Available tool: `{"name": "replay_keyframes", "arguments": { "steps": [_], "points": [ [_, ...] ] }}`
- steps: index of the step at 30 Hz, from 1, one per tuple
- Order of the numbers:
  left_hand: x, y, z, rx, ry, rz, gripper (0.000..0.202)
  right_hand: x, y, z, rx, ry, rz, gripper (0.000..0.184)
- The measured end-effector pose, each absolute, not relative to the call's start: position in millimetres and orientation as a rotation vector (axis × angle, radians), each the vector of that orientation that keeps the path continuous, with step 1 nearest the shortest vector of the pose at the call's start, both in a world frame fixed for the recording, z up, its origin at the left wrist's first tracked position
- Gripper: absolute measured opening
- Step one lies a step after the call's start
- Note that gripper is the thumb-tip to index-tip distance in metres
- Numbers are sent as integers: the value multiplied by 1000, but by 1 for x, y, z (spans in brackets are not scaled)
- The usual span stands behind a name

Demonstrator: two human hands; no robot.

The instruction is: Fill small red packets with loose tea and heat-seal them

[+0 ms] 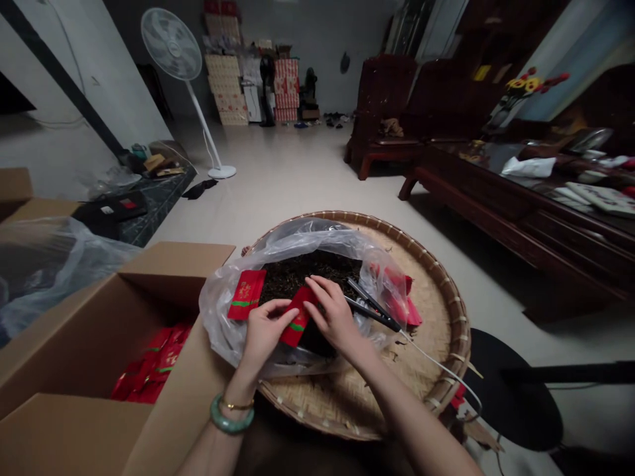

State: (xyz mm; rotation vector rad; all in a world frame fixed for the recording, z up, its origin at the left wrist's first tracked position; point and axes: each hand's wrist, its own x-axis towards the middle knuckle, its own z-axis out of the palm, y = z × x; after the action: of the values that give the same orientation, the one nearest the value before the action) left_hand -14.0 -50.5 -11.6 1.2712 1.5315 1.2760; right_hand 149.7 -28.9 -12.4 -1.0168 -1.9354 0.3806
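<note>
Red with a green band, the packet [296, 328] is held above dark leaves [282, 264]: our left hand [264, 336] pinches its left edge between thumb and finger, while our right hand [336, 316] has thumb and fingers closed on its upper edge. We judge the step in hand to be working at that edge; the next move calls for a steady left pinch and a light right touch. Whether its mouth is open, we cannot tell.

Left of our left hand, a carton [176, 258] holds loose red packets [161, 360]. Beneath both hands, the leaves sit in a clear bag [215, 317] on a woven tray [459, 324]. Just left of the left hand lies a second packet [247, 294]. Beside the right hand, an iron [374, 306] with parted arms trails a cord [441, 363]; we think that is what stands most in the way. Well ahead of our hands stand a fan [172, 49] and stacked boxes [225, 89].
</note>
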Motion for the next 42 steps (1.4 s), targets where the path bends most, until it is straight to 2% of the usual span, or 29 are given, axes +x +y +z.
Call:
{"name": "replay_keyframes", "arguments": {
  "steps": [10,17,20,25,31,34,39,42],
  "points": [
    [12,-58,-26,835,1252,1329,31,155,-35,-22,-911,-1910,72,39],
    [6,-60,-21,995,1392,1320,24,161,-39,-13,-1005,-1825,103,9],
    [1,-59,-26,940,1389,1369,25,169,-42,-9,-967,-1848,277,12],
    [4,-58,-35,580,1113,1422,33,173,-47,-14,-1046,-1690,711,12],
    [8,-61,-42,855,1154,1357,26,172,-45,-24,-1134,-1439,1396,29],
    [4,-63,-41,1010,1163,1252,28,177,-42,-27,-1164,-1400,1520,32],
    [-6,-62,-33,1016,1033,1079,52,185,-42,-27,-1045,-1398,1566,32],
    [-9,-61,-29,1045,1016,1070,51,184,-44,-25,-1008,-1393,1656,37]
  ]
}}
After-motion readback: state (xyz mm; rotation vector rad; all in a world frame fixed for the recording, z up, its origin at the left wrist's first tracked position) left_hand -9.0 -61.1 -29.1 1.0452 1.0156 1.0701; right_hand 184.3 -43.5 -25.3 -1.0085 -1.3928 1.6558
